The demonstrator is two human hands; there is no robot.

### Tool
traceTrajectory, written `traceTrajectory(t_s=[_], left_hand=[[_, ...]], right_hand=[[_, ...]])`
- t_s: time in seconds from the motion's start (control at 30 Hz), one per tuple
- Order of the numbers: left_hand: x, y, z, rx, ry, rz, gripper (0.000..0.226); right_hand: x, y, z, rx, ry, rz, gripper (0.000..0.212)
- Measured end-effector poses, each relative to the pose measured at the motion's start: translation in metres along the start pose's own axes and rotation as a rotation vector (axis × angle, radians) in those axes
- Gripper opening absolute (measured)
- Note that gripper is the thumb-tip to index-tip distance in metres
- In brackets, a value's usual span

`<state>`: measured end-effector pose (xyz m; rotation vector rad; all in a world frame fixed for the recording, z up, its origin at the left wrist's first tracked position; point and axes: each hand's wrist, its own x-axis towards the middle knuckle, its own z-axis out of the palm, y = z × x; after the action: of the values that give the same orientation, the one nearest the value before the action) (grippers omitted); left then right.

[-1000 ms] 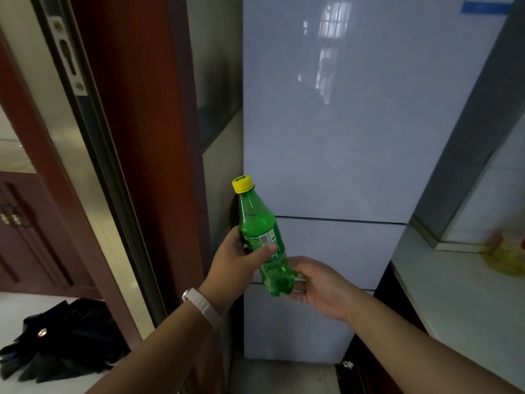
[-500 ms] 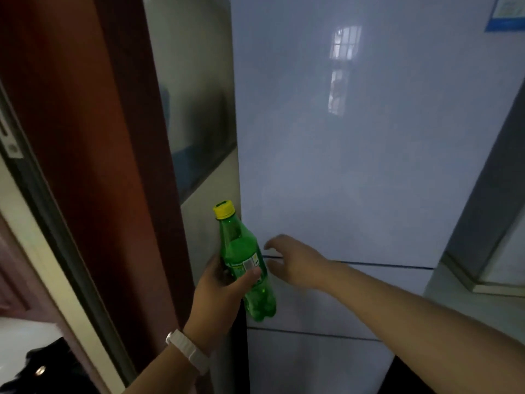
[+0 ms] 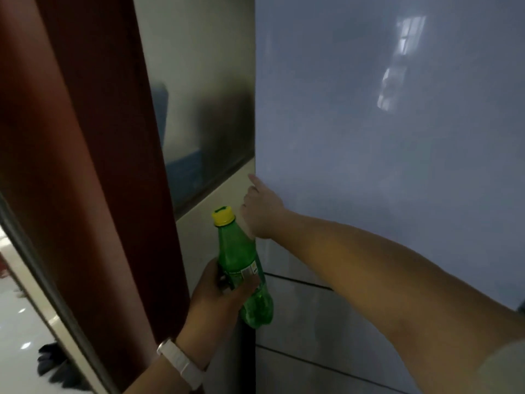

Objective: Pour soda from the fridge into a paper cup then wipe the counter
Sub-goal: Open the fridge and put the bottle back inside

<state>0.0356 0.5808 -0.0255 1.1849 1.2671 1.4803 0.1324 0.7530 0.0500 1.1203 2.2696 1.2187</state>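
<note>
Lower centre, your left hand wraps the near-upright soda bottle; right hand just above, at the fridge door left edge; its fingers too blurred to tell.

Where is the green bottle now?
Lower centre of the head view: the left hand grips the green bottle, just below the right hand at the fridge.

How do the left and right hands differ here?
The left hand grips the bottle at its label; the right hand reaches the fridge door's left edge, its grip blurred. The left hand is lower and nearer; the right hand is higher, arm stretched out. The left wrist wears a white band; the right wrist is bare. Both show their backs to the camera.
</note>
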Motion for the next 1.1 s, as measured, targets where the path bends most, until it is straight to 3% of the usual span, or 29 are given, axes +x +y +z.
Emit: traceTrajectory(t_s=[0.17, 0.37, 0.47, 0.83, 0.93, 1.03, 1.1], left_hand=[[0.004, 0.002, -0.002, -0.034, 0.013, -0.002, 0.043], [-0.009, 0.008, -0.007, -0.022, 0.008, 0.017, 0.062], [-0.022, 0.01, -0.018, 0.022, -0.018, 0.035, 0.047], [-0.091, 0.017, -0.073, -0.028, -0.056, 0.064, 0.038], [-0.107, 0.017, -0.086, -0.051, -0.114, 0.071, 0.038], [-0.117, 0.021, -0.095, -0.06, -0.154, 0.068, 0.057], [-0.123, 0.023, -0.096, -0.059, -0.174, 0.062, 0.058]], right_hand=[[0.005, -0.008, 0.0, -0.156, -0.14, -0.038, 0.043], [0.0, -0.008, 0.005, -0.139, -0.071, -0.028, 0.038], [-0.008, -0.019, -0.007, -0.131, -0.054, -0.037, 0.038], [-0.12, -0.063, -0.057, 0.128, 0.441, -0.115, 0.027], [-0.159, -0.076, -0.073, 0.181, 0.47, -0.096, 0.023], [-0.194, -0.086, -0.084, 0.188, 0.532, -0.062, 0.02], [-0.216, -0.09, -0.091, 0.203, 0.546, -0.06, 0.02]])
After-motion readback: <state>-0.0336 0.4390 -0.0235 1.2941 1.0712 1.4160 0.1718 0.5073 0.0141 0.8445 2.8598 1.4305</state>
